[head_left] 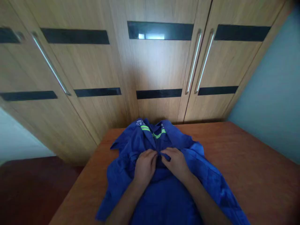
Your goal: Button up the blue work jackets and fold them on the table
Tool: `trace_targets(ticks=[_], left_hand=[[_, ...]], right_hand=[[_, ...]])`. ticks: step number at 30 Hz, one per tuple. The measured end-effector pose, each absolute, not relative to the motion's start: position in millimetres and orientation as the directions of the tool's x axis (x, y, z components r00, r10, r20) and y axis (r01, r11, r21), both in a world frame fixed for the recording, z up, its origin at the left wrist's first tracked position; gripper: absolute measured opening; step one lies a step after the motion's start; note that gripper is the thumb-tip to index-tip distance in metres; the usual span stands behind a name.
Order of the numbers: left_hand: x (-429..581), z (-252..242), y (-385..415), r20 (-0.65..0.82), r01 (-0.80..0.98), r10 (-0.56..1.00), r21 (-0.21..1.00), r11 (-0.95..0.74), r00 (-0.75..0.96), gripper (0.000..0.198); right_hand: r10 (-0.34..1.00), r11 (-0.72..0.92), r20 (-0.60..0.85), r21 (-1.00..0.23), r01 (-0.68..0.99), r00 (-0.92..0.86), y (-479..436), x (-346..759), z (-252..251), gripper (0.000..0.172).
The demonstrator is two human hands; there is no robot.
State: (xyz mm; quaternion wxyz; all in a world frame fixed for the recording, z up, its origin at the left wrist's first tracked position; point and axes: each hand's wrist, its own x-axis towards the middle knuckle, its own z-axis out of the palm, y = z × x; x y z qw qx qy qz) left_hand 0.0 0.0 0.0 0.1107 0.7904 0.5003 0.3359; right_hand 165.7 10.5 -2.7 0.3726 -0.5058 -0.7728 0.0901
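A blue garment [164, 193] with short sleeves, a collar and bright green trim lies spread on the table, its collar toward the wardrobe. Over its front opening, below the collar, my left hand [145, 164] is closed with fingertips pinching the fabric edge. Close beside it, my right hand [174, 161] pinches the opposite edge between thumb and fingers. The fingertips of both hands nearly meet at the middle of the opening. Whether a button or other fastener sits between them is too small to make out.
The reddish-brown wooden table [248, 156] carries the garment. Behind it stands a light wood wardrobe [159, 68] with dark strips and long metal handles [194, 62]. A pale blue wall [269, 103] borders the table at the right. Dark red floor [35, 190] shows at lower left.
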Motion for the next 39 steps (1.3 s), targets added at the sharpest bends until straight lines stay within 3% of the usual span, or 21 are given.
trace_targets(ticks=[4,11,16,22,26,29,32,35,39], left_hand=[[1.5,1.1,2.2,0.467,0.629,0.833,0.561,-0.539,0.297,0.026],[-0.6,4.7,0.7,0.432,0.601,0.834,0.58,-0.549,0.344,0.029],[-4.6,4.5,2.3,0.451,0.572,0.821,0.592,-0.568,0.349,0.03],[-23.5,22.1,3.6,0.564,0.592,0.819,0.626,-0.507,0.105,0.024],[-39.8,34.9,0.0,0.626,0.594,0.765,0.676,-0.436,-0.151,0.024],[-44.7,33.8,4.4,0.578,0.699,0.795,0.646,-0.307,-0.186,0.022],[-41.8,28.4,11.4,0.494,0.858,0.869,0.446,-0.254,0.0,0.022],[-32.7,28.1,10.0,0.5,0.904,0.853,0.281,-0.322,0.149,0.034],[-14.6,35.2,-3.8,0.636,0.87,0.739,0.216,-0.444,0.22,0.045]], right_hand=[[0.847,0.475,0.485,-0.507,0.72,-0.218,8.6,165.1,-5.2,0.017],[0.844,0.468,0.491,-0.482,0.741,-0.215,6.8,163.1,-5.8,0.031],[0.846,0.453,0.524,-0.602,0.658,-0.103,10.3,167.0,-1.4,0.026],[0.811,0.302,0.509,-0.788,0.537,0.29,20.2,205.2,5.8,0.022],[0.723,0.318,0.492,-0.86,0.398,0.485,22.3,230.8,3.3,0.022],[0.724,0.307,0.57,-0.771,0.558,0.388,23.5,234.7,1.3,0.022],[0.723,0.336,0.673,-0.536,0.774,0.152,24.1,226.1,3.7,0.037],[0.708,0.449,0.702,-0.363,0.816,-0.078,20.3,209.0,10.0,0.056],[0.718,0.505,0.669,-0.311,0.805,-0.193,13.0,184.3,17.1,0.046]])
